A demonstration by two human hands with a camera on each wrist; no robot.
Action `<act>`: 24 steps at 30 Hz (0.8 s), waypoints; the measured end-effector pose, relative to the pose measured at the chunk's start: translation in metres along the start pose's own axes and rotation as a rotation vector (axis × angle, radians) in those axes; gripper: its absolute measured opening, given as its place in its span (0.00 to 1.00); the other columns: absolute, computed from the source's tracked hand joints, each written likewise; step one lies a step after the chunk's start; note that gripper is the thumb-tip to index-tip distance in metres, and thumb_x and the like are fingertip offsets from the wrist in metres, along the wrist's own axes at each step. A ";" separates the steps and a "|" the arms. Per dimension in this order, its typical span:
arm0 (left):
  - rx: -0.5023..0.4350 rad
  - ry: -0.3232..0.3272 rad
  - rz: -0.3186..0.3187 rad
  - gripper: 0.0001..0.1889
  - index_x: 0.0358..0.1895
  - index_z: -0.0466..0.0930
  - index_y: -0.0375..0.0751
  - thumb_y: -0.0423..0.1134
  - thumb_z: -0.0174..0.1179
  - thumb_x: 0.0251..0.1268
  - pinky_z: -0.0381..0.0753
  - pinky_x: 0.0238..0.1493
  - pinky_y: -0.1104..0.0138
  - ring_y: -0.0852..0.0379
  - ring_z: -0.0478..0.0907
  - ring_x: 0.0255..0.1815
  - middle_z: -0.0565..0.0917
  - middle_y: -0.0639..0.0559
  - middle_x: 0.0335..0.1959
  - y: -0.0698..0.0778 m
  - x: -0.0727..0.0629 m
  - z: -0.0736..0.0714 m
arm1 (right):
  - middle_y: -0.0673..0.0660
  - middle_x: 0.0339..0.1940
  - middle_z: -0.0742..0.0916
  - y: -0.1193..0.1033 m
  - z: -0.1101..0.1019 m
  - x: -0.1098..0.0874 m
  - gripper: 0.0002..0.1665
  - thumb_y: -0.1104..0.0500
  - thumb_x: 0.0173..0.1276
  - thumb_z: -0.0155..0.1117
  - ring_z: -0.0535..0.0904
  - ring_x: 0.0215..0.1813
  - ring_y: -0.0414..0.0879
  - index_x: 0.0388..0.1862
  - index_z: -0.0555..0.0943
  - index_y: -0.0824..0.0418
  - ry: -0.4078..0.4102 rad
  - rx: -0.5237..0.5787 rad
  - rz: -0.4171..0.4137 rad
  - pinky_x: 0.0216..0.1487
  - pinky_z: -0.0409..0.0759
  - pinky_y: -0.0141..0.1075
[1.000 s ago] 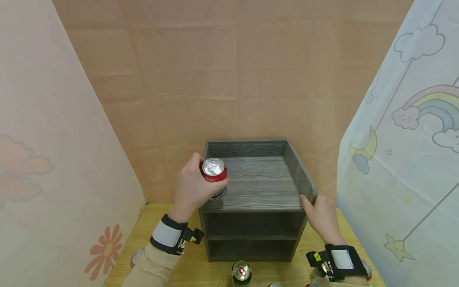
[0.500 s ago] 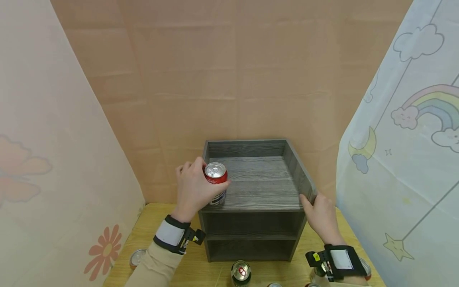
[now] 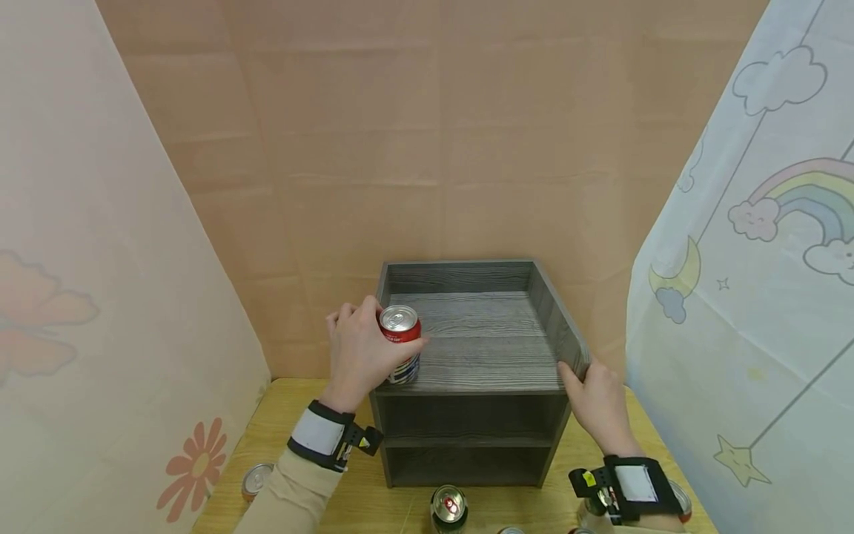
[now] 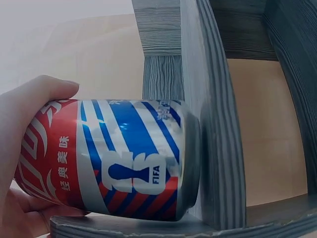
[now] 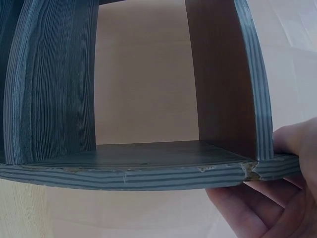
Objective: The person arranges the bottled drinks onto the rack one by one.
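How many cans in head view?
6 visible: red can in left hand; left can by sleeve; dark can before shelf; two cans cut off at bottom edge; right can behind wrist strap. More may be hidden.

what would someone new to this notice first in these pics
Probably the red can, held in the person's left grip at the front left of the gray shelf unit's top tier. That unit stands out next, before the tan backdrop, with the right grip on its right side. The pastel rainbow at far right may catch the eye too.
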State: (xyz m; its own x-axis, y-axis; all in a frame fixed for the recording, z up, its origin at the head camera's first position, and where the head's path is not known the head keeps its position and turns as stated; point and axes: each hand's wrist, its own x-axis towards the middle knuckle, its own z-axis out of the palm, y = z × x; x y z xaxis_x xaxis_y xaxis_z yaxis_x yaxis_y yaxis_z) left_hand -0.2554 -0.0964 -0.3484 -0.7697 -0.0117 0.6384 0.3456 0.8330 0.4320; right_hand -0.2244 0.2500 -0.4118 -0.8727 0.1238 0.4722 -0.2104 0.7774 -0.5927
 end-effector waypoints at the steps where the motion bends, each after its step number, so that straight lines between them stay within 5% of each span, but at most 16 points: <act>1: 0.002 -0.001 -0.001 0.33 0.36 0.74 0.43 0.66 0.76 0.41 0.59 0.52 0.46 0.45 0.69 0.41 0.81 0.49 0.31 0.000 0.000 0.000 | 0.50 0.13 0.67 0.000 0.000 0.000 0.17 0.59 0.76 0.62 0.66 0.14 0.44 0.28 0.70 0.65 -0.001 -0.001 0.003 0.15 0.62 0.36; 9: 0.013 -0.009 -0.011 0.34 0.36 0.74 0.44 0.67 0.75 0.40 0.60 0.52 0.46 0.45 0.68 0.41 0.80 0.50 0.31 -0.003 0.000 0.002 | 0.50 0.14 0.67 -0.001 -0.001 -0.001 0.16 0.59 0.76 0.62 0.66 0.15 0.44 0.29 0.70 0.65 -0.006 -0.006 0.011 0.15 0.62 0.37; 19: -0.013 -0.056 -0.065 0.35 0.44 0.77 0.38 0.64 0.76 0.44 0.71 0.37 0.54 0.47 0.68 0.40 0.83 0.46 0.38 0.000 -0.002 0.000 | 0.50 0.13 0.68 -0.002 0.000 0.000 0.17 0.58 0.76 0.61 0.66 0.15 0.45 0.28 0.70 0.65 -0.007 -0.019 0.025 0.15 0.62 0.37; 24: -0.044 -0.086 -0.069 0.38 0.50 0.76 0.35 0.62 0.76 0.47 0.69 0.44 0.51 0.44 0.67 0.45 0.82 0.42 0.44 0.002 -0.004 -0.002 | 0.51 0.13 0.68 -0.003 -0.001 -0.001 0.16 0.59 0.76 0.61 0.66 0.15 0.45 0.29 0.71 0.65 -0.010 -0.017 0.028 0.15 0.62 0.37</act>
State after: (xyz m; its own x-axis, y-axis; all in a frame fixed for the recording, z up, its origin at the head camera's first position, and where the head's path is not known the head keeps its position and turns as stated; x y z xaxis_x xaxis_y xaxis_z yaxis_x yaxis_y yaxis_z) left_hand -0.2509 -0.0959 -0.3488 -0.8350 -0.0197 0.5499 0.3114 0.8070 0.5018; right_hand -0.2230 0.2482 -0.4100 -0.8827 0.1399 0.4487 -0.1781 0.7840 -0.5947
